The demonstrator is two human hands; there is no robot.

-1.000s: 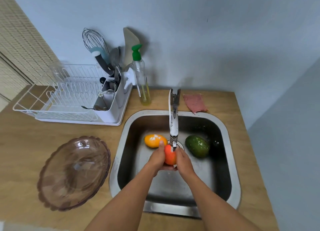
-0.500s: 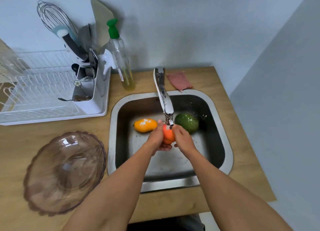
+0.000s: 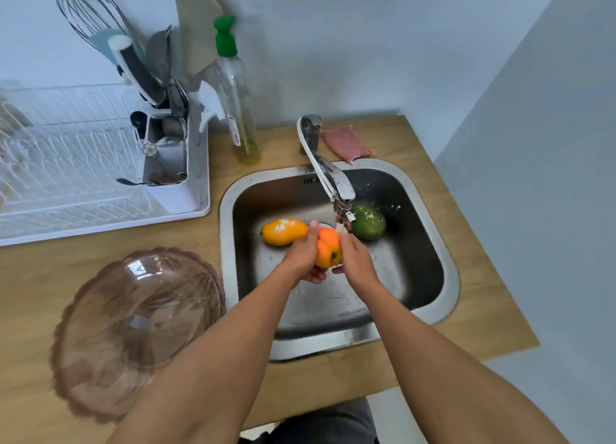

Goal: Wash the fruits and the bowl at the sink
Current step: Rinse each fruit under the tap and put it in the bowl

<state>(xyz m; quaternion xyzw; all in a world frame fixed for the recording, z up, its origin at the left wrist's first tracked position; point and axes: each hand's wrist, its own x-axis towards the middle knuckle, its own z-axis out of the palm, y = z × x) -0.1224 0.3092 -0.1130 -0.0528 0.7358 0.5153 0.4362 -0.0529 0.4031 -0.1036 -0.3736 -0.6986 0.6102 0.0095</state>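
Note:
An orange fruit (image 3: 328, 251) is held between my left hand (image 3: 301, 255) and my right hand (image 3: 355, 258) over the steel sink (image 3: 430, 230), right under the running tap (image 3: 333, 177). A yellow-orange fruit (image 3: 283, 232) lies on the sink floor to the left. To the right of the tap's spout lies a green fruit (image 3: 368, 223). A clear brownish bowl (image 3: 133, 327) with a scalloped rim sits on the wooden counter left of the sink.
A white dish rack (image 3: 83, 177) with a utensil holder and whisk stands at the back left. A soap bottle (image 3: 236, 110) with a green cap is behind the sink, and a pink cloth (image 3: 345, 142) lies beside the tap. Walls close in at the back and right.
The view has shifted down and closer. Both hands still hold the orange fruit under the water, and the fruit has turned between them.

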